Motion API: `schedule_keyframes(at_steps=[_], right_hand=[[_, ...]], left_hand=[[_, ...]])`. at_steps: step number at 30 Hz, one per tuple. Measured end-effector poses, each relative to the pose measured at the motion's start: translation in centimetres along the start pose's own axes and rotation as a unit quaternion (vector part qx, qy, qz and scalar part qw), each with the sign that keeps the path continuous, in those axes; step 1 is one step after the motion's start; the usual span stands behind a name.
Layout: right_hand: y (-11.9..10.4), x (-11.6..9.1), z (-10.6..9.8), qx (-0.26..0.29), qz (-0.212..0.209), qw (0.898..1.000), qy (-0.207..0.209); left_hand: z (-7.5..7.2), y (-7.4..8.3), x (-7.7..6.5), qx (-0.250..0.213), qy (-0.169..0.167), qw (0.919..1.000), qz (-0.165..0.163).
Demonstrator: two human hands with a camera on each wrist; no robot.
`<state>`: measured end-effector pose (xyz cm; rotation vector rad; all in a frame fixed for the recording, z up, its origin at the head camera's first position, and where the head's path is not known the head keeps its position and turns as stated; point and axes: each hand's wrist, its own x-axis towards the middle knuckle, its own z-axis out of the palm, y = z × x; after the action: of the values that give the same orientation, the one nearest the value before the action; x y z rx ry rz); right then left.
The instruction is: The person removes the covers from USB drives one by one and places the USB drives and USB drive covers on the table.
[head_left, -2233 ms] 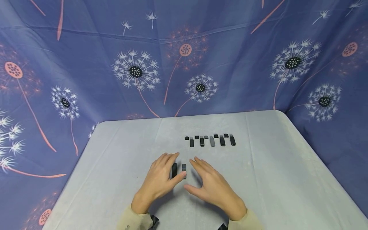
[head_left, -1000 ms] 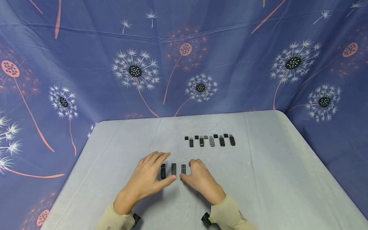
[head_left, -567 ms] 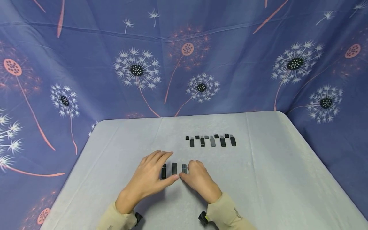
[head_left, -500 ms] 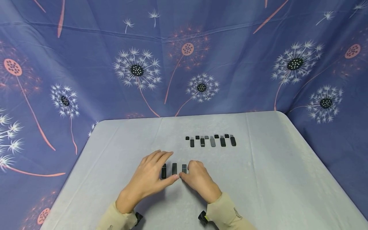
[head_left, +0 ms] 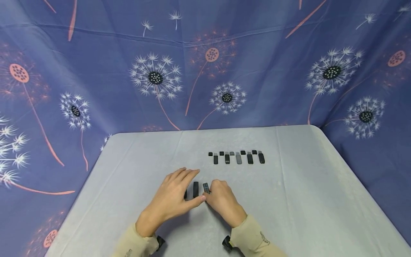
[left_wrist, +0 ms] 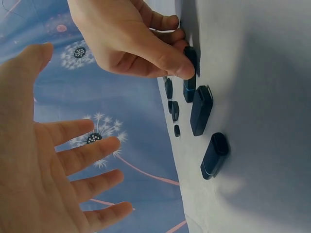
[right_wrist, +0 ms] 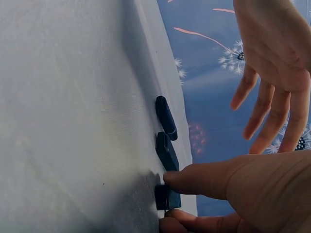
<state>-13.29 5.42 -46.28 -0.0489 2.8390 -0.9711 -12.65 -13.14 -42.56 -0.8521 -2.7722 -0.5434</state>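
Observation:
My right hand (head_left: 224, 201) pinches the near end of a dark capped USB flash drive (head_left: 206, 187) between thumb and fingers. That drive is tilted slightly on the table, its far end showing. Just left of it lies a second black flash drive (head_left: 196, 189), untouched. A third black flash drive (left_wrist: 215, 156) lies beyond that; in the head view my left hand mostly hides it. Held above these two, my left hand (head_left: 173, 196) has its fingers spread and holds nothing. In the left wrist view its palm and fingers (left_wrist: 99, 155) are apart from the drives.
Farther back on the pale table (head_left: 321, 200) stands a row of uncapped flash drives, among them a grey one (head_left: 238, 158) and a black one (head_left: 261, 157). Small caps, such as a black cap (head_left: 210, 154), lie beside them. A blue dandelion-print cloth (head_left: 263, 71) hangs behind the table.
My right hand has come in from open and taken the rightmost near flash drive, which has turned from straight to slightly tilted. My left hand moved left, then slightly right again, staying spread.

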Motion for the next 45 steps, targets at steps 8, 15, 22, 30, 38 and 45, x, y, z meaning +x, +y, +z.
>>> schedule_keyframes(at_steps=[8,15,22,30,38,45], right_hand=[[0.8,0.0,-0.6,0.008,0.014,1.000,0.013],[1.4,-0.2,-1.2,0.020,0.008,1.000,0.020],[1.6,-0.5,-1.7,0.028,-0.044,0.998,0.045],[0.9,-1.3,-3.4,0.055,-0.080,0.994,0.057],[0.1,-2.3,-4.7,0.040,-0.133,0.985,0.104],[-0.3,-3.0,-5.5,0.033,-0.195,0.969,0.151]], left_hand=[[0.4,0.5,0.3,-0.008,-0.001,0.9999,0.008],[0.6,0.9,0.5,-0.008,-0.004,0.9999,0.007],[0.7,0.8,0.7,0.013,-0.003,0.9999,0.006],[0.7,1.1,1.2,0.023,0.005,0.9997,0.003],[0.5,1.9,1.8,-0.017,0.022,0.9996,0.002],[-0.2,2.6,2.2,-0.131,0.020,0.9906,-0.033]])
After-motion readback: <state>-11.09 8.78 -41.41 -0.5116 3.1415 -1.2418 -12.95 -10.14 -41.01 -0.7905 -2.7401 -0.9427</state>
